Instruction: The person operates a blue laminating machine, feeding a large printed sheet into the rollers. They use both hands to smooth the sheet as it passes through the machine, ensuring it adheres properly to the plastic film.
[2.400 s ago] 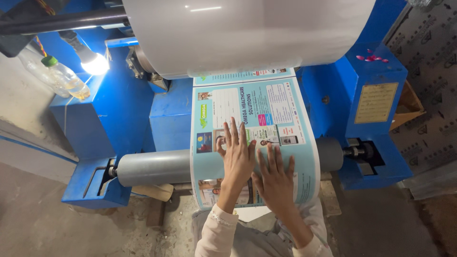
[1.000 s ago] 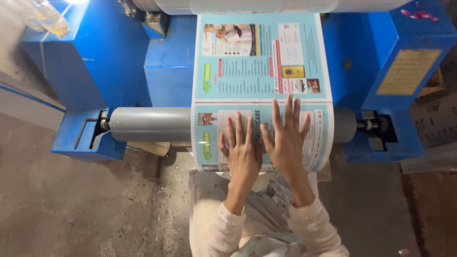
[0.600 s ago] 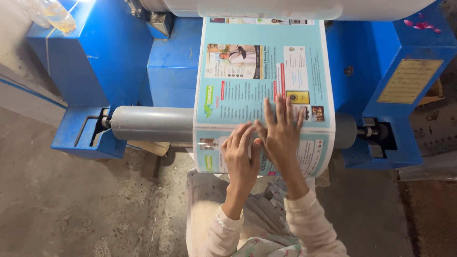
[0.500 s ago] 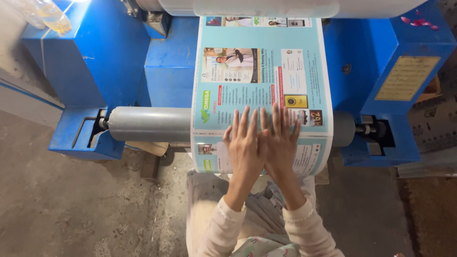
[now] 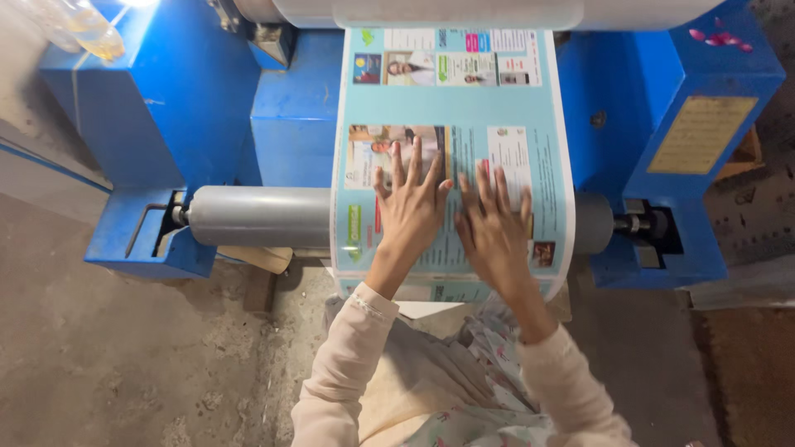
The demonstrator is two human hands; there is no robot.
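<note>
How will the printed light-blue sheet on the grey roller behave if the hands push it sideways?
The printed sheet looks thin and floppy, since it bends over the grey roller. Its glossy surface probably slides easily under the flat left hand and right hand.

Left hand (image 5: 410,211) and right hand (image 5: 495,228) flat on printed sheet (image 5: 451,91) over grey roller (image 5: 257,217)
</note>
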